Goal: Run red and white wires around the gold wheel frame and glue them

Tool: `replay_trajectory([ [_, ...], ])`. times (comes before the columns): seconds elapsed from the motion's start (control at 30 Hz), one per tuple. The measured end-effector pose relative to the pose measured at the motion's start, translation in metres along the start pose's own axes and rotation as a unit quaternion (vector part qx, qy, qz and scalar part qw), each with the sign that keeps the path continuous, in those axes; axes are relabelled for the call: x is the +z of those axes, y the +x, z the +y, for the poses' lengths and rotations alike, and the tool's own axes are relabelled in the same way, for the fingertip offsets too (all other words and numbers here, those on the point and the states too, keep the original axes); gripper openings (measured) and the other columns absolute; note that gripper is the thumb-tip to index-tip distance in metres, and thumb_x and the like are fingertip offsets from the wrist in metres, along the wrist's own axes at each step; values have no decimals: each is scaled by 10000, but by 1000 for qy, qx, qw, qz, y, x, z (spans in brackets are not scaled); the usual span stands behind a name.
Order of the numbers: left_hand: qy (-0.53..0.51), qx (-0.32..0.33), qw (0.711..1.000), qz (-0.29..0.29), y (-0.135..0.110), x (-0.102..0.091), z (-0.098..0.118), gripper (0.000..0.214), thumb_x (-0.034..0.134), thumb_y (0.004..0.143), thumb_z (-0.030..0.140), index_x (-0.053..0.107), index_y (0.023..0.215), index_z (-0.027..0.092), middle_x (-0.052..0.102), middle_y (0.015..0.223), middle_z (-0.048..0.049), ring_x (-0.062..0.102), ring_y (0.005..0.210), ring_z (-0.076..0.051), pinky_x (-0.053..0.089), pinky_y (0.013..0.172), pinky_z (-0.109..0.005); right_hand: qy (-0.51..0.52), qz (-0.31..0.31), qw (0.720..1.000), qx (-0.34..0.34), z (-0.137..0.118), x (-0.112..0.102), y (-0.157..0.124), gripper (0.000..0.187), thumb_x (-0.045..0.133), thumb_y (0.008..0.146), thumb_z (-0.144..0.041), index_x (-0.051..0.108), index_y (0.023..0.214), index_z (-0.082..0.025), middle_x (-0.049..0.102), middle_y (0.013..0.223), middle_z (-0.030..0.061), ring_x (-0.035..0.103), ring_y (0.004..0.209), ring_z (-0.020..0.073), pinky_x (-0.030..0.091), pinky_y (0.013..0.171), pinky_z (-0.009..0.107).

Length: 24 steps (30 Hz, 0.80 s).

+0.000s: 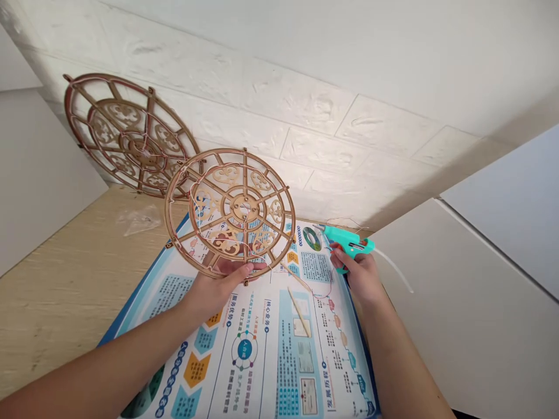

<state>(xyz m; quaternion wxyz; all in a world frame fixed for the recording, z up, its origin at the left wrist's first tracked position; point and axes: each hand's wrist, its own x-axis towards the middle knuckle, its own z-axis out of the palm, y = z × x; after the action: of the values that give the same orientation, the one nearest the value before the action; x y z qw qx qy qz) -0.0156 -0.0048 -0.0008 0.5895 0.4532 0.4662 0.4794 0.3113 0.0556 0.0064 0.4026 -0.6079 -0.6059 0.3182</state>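
Note:
My left hand [220, 285] grips the lower rim of a round wooden openwork wheel [246, 195], thumb in front and fingers behind. The wheel is tilted up, and thin wire [198, 218] runs along its ring and spokes. In my right hand [360, 270] is a turquoise hot glue gun [349, 241], its nozzle pointing left toward the wheel but apart from it. A white glue stick [395, 270] sticks out of the gun's back. Loose thin wire [323, 295] trails from the wheel's lower edge toward my right hand.
A second, similar wooden wheel [131, 137] leans on the white brick-pattern wall [314, 110]. Beneath my hands lies a printed poster sheet [257, 372] with a thin wooden stick [299, 311] on it. A clear plastic bag [140, 220] rests at left; white panels [471, 308] flank both sides.

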Motion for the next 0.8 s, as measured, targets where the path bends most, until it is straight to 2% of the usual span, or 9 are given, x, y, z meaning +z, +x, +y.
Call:
replay_trajectory([
  [0.1,30,-28,999,-2,-1,3,5,359,753,843,557,840,981,237,811,1202,-114,692,1275,-372,546,1110,-542,39,-37,997,-51,-14,7,-15,524,702,844,-721,703,860,-197,583,642,3,559,575,167,506,525,326],
  [0.2,47,-41,998,-20,-2,8,8,274,768,832,466,844,980,249,825,1164,-89,717,1239,-348,550,1110,-505,40,-59,994,-86,-28,16,-28,344,799,830,-536,698,771,-213,653,664,30,613,602,190,526,534,327],
  [0.33,13,-72,996,-55,-2,13,6,184,739,859,349,821,1008,279,840,1109,-42,752,1185,-296,596,1047,-449,37,-89,988,-121,-36,24,-38,128,818,815,-312,730,764,-235,726,723,32,677,664,210,562,581,321],
  [0.43,28,-78,994,-66,-2,16,3,163,714,877,312,818,998,278,832,1149,-30,743,1213,-271,585,1068,-425,0,-119,979,-163,-32,26,-40,115,775,850,-243,703,760,-237,673,660,4,604,565,171,492,506,290],
  [0.53,38,-75,994,-68,-3,19,2,144,699,886,296,809,977,276,825,1176,-18,731,1237,-260,582,1070,-406,-33,-148,967,-205,-30,27,-41,48,720,903,-235,701,861,-243,643,652,-18,558,529,145,459,482,272],
  [0.63,64,-77,994,-54,-3,21,6,175,713,875,293,791,1031,273,820,1193,-17,747,1200,-270,612,1007,-397,-45,-173,962,-205,-34,30,-42,96,697,915,-240,668,824,-240,629,647,-25,543,518,123,410,443,246],
  [0.73,93,-97,989,-57,-2,22,10,203,701,882,316,795,1053,258,842,1083,-32,789,1077,-285,643,909,-394,-57,-184,961,-200,-40,32,-43,175,674,920,-237,620,754,-236,601,639,-26,508,501,108,338,408,244],
  [0.8,102,-90,989,-62,-2,23,12,196,700,878,319,800,1032,251,845,1048,-34,790,1068,-288,641,910,-388,-67,-182,960,-201,-41,33,-44,175,662,923,-234,608,757,-240,577,624,-32,500,500,111,340,417,250],
])
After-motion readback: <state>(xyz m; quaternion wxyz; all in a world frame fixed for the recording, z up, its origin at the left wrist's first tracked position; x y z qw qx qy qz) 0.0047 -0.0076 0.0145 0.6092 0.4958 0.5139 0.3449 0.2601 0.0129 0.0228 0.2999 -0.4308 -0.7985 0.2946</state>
